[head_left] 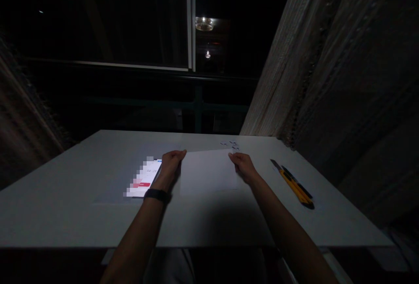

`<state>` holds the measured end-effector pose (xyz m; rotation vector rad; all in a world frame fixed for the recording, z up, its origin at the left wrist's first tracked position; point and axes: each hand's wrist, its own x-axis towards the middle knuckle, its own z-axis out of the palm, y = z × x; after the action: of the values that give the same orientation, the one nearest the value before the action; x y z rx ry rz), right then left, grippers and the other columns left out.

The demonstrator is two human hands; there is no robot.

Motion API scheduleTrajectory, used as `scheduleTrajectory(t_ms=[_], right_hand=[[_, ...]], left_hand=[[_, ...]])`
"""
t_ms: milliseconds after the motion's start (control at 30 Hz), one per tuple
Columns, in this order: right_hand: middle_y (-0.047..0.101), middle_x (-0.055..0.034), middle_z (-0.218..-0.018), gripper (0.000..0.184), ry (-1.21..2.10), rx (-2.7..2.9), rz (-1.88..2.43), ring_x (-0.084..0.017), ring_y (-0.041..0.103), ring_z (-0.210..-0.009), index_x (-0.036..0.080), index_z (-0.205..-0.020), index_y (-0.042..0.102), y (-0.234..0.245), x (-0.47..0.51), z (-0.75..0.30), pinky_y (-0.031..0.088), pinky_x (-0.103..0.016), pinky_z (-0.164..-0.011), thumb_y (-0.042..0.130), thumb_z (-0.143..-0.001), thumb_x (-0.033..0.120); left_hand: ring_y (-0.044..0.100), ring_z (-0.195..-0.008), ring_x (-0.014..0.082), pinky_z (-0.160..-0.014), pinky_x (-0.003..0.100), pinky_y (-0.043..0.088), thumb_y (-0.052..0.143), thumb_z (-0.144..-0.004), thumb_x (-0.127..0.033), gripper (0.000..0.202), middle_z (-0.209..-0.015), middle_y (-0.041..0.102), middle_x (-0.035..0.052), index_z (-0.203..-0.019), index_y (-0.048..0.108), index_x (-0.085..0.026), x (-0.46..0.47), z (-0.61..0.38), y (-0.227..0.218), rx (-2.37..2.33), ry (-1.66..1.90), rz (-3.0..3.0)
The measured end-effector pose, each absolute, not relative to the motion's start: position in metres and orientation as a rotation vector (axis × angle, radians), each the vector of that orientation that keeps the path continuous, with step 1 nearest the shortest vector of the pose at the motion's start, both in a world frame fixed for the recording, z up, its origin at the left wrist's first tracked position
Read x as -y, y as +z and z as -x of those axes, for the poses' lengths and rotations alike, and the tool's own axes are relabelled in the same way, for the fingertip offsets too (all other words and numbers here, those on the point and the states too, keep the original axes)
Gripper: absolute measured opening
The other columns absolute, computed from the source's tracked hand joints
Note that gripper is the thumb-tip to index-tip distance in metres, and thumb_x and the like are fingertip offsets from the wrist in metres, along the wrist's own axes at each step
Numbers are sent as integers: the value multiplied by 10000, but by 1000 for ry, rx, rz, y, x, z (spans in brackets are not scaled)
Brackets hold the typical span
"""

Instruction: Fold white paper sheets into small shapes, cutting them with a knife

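A white sheet of paper (207, 172) lies flat on the white table (81, 196) in front of me. My left hand (170, 166) pinches the sheet's far left corner, its fingers closed on the edge. A dark band is on that wrist. My right hand (244, 166) grips the sheet's far right corner the same way. The light is dim.
A lit phone (145, 178) lies just left of my left hand. A yellow utility knife (291, 183) and a dark pen (297, 182) lie to the right. Small dark scraps (231, 145) sit beyond the sheet. Curtains hang on both sides of a dark window.
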<state>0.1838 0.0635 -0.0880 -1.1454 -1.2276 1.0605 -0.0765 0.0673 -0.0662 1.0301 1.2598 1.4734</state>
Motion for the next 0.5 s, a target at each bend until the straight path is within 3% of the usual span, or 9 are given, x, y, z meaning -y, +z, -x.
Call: scheduleTrajectory(t_ms=[167,367,500], right_hand=[[404,61,-386,415,1057,1216,1147,-61,316,-342,185,-494,475,-92,-66,-189,204,-209,-344,666,-603,537],[507,40,-458,341,1261,1117,1059,-89,431,-412,170,-538,529,-87,-62,-204,306,-222,-411,744,-551,435],[546,27,-485,322,1400,1183,1036,-101,476,-445,159,-535,558,-83,-56,-201,346,-235,-458,763,-534,407]], left_hand=[[462,-424,84,-430,215,373,763,-539,-337,283,-477,529,-5,-549,575,-126,-65,83,-66,-1195,1258,-980],[582,-605,141,-569,245,458,760,-559,-368,299,-674,640,64,-663,634,-118,-57,82,-63,-1069,1037,-1120],[575,-599,159,-537,251,413,721,-601,-404,321,-697,664,88,-720,678,-110,-45,72,-60,-1011,952,-1328]])
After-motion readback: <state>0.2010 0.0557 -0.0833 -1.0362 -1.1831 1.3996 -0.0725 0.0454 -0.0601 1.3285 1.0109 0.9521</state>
